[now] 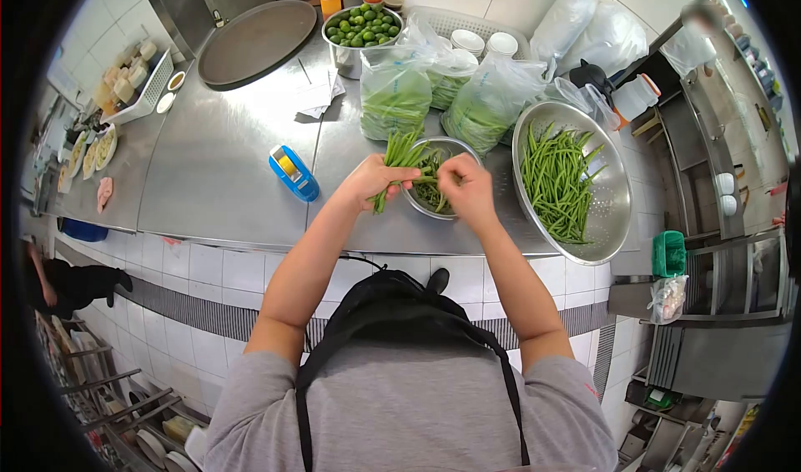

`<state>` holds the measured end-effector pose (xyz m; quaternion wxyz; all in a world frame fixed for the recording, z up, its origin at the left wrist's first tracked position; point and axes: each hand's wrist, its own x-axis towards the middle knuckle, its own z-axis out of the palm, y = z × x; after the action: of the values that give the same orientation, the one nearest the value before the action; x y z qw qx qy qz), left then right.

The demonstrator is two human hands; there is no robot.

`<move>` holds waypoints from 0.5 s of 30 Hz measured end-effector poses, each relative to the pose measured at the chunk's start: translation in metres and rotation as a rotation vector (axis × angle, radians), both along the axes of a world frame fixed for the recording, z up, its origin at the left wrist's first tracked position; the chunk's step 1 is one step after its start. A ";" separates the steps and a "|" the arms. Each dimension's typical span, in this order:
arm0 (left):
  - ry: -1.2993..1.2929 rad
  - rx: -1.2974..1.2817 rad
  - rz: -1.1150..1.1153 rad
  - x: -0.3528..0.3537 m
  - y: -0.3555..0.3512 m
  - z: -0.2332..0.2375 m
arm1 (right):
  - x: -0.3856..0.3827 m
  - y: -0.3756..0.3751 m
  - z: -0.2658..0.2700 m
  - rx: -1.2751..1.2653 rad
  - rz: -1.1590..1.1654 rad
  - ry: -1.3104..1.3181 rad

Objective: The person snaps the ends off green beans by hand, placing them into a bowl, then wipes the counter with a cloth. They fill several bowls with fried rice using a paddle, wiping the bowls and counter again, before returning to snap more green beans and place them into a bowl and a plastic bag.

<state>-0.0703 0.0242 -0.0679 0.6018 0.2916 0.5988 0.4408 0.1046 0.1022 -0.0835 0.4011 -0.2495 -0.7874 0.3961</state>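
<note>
My left hand (372, 180) is closed around a bunch of green beans (404, 151), which stick out above and below the fingers. My right hand (469, 190) is slightly blurred, its fingers pinched together beside the bean ends; whatever is between them is hidden. Both hands are over a small metal bowl (453, 143) with green bean pieces inside, partly covered by the hands. To the right, a large metal colander (616, 209) holds a heap of long green beans (557, 180). Behind the bowl stand plastic bags of green beans (392, 100).
On the steel counter (225, 167) lie a blue tape dispenser (294, 173), papers (319, 96) and a round dark tray (259, 42). A pot of limes (361, 30) stands at the back. Another person (79, 282) is at far left.
</note>
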 end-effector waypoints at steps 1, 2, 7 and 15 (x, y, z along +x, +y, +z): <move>-0.020 0.008 0.000 0.000 0.000 -0.001 | 0.001 0.002 0.000 0.000 0.000 0.001; -0.020 0.007 0.001 0.000 0.000 -0.003 | 0.004 0.006 0.000 -0.034 -0.032 -0.011; -0.031 0.026 -0.053 -0.002 -0.001 -0.004 | 0.013 0.008 0.002 0.238 -0.039 -0.302; 0.176 -0.010 -0.199 0.006 0.003 0.011 | 0.003 0.017 0.037 0.595 0.057 -0.256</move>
<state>-0.0643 0.0276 -0.0570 0.5892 0.3842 0.6195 0.3486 0.1074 0.1197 -0.0462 0.3431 -0.1468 -0.9193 0.1251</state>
